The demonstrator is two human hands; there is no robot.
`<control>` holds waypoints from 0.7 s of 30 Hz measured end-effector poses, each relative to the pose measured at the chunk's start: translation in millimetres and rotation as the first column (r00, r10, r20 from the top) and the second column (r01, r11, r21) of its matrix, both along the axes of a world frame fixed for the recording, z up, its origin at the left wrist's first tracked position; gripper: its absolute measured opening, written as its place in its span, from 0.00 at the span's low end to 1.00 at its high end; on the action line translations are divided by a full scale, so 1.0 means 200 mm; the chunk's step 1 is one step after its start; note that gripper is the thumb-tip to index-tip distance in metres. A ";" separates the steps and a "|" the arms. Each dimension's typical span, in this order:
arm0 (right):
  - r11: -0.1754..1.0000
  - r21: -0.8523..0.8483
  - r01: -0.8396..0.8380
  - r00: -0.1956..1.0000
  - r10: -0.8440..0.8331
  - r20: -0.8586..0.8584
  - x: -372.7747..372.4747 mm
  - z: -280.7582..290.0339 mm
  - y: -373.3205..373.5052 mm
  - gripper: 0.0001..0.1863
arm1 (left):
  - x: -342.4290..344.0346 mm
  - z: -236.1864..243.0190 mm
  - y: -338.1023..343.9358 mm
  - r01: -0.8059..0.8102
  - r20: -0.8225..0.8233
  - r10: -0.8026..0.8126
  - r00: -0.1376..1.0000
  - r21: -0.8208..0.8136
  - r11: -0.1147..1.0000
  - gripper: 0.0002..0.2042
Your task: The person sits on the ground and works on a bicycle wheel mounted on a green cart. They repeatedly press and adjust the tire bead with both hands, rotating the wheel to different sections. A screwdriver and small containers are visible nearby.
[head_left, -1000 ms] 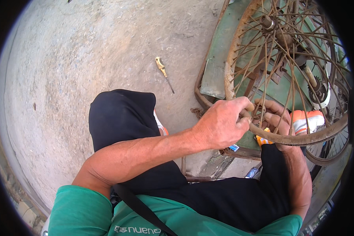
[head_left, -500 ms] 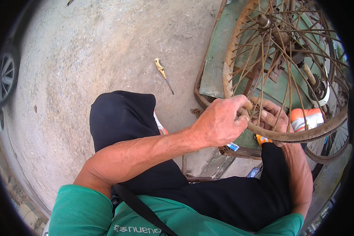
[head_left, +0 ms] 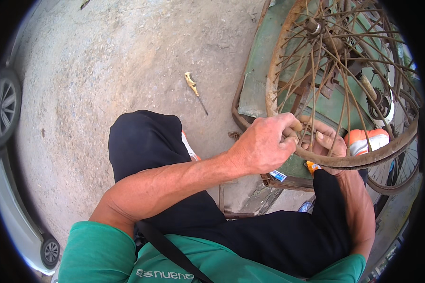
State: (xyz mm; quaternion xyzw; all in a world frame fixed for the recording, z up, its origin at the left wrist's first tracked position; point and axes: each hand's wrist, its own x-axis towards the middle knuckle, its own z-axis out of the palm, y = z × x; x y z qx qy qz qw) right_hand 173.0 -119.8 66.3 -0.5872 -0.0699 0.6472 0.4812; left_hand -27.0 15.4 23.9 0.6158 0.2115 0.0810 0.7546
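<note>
A rusty spoked bicycle wheel (head_left: 271, 85) fills the right side, its rim curving down between my hands. My left hand (head_left: 264, 146) is closed on the lower left of the rim, thumb and bent fingers pinching it beside the spokes. From beneath the rim comes my right hand (head_left: 329, 141), palm up among the spokes. Its fingers are curled toward my left hand and the thumb is bent in; what they grip is hidden. A rusty hub (head_left: 313, 26) with many spokes shows near the top.
A screwdriver (head_left: 191, 85) with a yellowish handle lies on the concrete ground (head_left: 127, 61) ahead. Under the wheel is a green metal panel (head_left: 259, 66) with a rusty edge. A small blue-and-white packet (head_left: 278, 176) lies near its corner. A car (head_left: 19, 221) stands along the left edge.
My hands stay nearly where they were, with slight finger movement on the right. At the left edge the car has moved down the view; its body and a second wheel now show.
</note>
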 end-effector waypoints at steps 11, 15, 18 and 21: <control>0.994 0.024 -0.106 0.994 0.106 -0.025 0.03 -0.03 -0.01 0.31 | 0.00 0.00 -0.02 -0.027 -0.001 0.027 1.000 0.015 1.000 0.16; 0.992 0.036 -0.124 0.992 0.125 -0.022 0.05 -0.04 -0.02 0.30 | 0.02 -0.03 -0.03 -0.058 -0.002 0.058 0.998 0.003 0.998 0.16; 0.994 0.040 -0.106 0.994 0.106 -0.001 0.05 -0.04 -0.02 0.28 | 0.03 -0.02 -0.04 -0.072 -0.060 0.072 0.996 0.001 0.997 0.15; 0.991 0.068 -0.113 0.993 0.110 0.036 0.07 -0.07 -0.03 0.25 | 0.05 -0.07 -0.07 -0.133 0.001 0.135 0.991 0.194 0.972 0.13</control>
